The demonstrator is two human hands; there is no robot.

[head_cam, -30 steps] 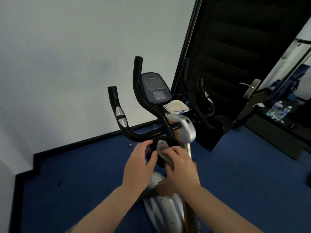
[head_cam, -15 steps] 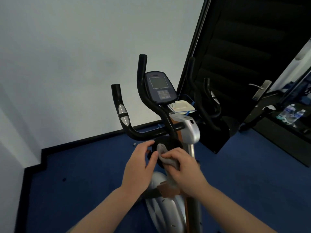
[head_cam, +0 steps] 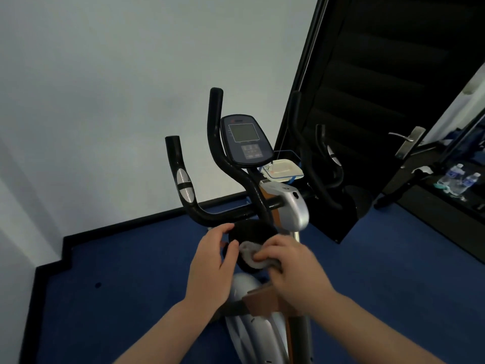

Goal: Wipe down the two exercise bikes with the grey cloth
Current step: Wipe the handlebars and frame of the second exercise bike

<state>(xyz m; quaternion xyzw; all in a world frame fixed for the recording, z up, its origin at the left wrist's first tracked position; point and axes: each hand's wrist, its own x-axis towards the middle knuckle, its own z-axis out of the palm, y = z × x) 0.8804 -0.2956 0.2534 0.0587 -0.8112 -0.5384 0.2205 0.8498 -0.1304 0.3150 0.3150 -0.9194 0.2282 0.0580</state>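
Note:
An exercise bike point(head_cam: 287, 206) with black handlebars, a grey console and a silver body stands in front of me on blue carpet. My right hand point(head_cam: 294, 269) presses the bunched grey cloth point(head_cam: 252, 256) against a round black knob point(head_cam: 249, 232) below the handlebars. My left hand point(head_cam: 214, 266) rests on the knob's left side, fingers curled around its rim. A second bike is not clearly in view.
A white wall and black skirting lie behind the bike. A black door point(head_cam: 393, 101) with a metal handle point(head_cam: 408, 141) stands open at the right. Two water bottles point(head_cam: 459, 179) sit on the floor beyond it. A small white tray point(head_cam: 283, 169) sits behind the console.
My right hand has slid the cloth a little to the right and down across the knob. The view has shifted slightly; the left hand stays on the knob.

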